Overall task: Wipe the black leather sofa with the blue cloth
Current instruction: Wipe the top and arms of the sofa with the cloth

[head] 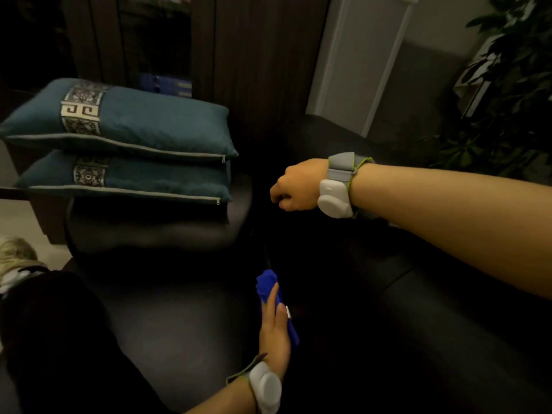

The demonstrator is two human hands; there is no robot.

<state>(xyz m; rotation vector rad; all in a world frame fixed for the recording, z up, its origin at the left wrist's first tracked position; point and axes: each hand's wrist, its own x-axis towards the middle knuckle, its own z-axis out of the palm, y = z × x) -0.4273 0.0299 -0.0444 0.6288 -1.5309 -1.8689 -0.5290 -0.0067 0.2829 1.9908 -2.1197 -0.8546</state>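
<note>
**Blue cloth at the seat gap, pressed by the left hand**

Blue cloth (276, 306): bunched into a long roll, lying on the black leather sofa (185, 324) right at the dark gap between two seat cushions, near the middle of the view. Held down by the left hand (274, 333), fingers long and nearly straight along the top of the roll, thumb side partly hidden; pressing more than pinching, as far as can be seen. Front end of the roll sticking out past the fingertips, pointing into the gap.

Right hand (294, 189) further back, above the dark seat near the backrest, fingers curled under; whether anything is pinched there cannot be told, too dark. Possibly pulling the seam open, but only a guess.

Advice for the wiping of this crease:
- Keep flat pressure on the roll and slide along the seam, not across.
- Better to unfold a little, so more fabric meets the leather.
- Push the front end into the gap, where dust probably collects.
- Move slowly; smooth leather lets a bunched cloth slip out from under straight fingers.

Beside, on the left cushion: two teal pillows (125, 144), stacked one on the other, well apart from both hands. Seat under them probably not reachable for wiping until moved.
</note>
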